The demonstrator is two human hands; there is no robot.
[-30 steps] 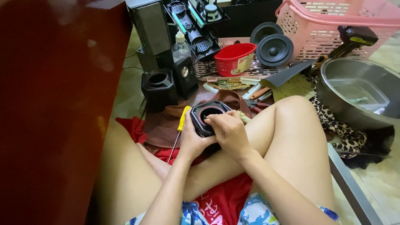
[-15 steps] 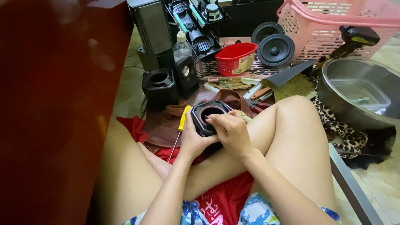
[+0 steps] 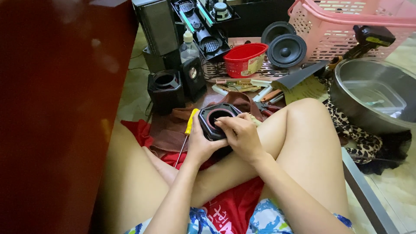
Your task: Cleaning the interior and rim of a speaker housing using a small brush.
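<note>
I sit cross-legged on the floor. My left hand point(image 3: 200, 145) grips a small black speaker housing point(image 3: 215, 118) from the left side and also holds a yellow-handled screwdriver point(image 3: 189, 125) whose shaft points down toward my lap. My right hand point(image 3: 241, 135) rests on the housing's front rim, its fingers pinched at the round opening. What the fingertips pinch is too small to see. A brown cloth point(image 3: 171, 132) and red cloth lie under the housing.
A dark red cabinet side point(image 3: 56, 108) fills the left. Ahead stand two small black speakers point(image 3: 164, 89), a grey speaker box point(image 3: 157, 26), loose speaker cones point(image 3: 287, 50), a red tub point(image 3: 245, 59) and a pink basket point(image 3: 346, 26). A steel bowl point(image 3: 372, 97) sits right.
My hands and the housing have stayed nearly still. My right fingers have shifted slightly on the rim of the opening.
</note>
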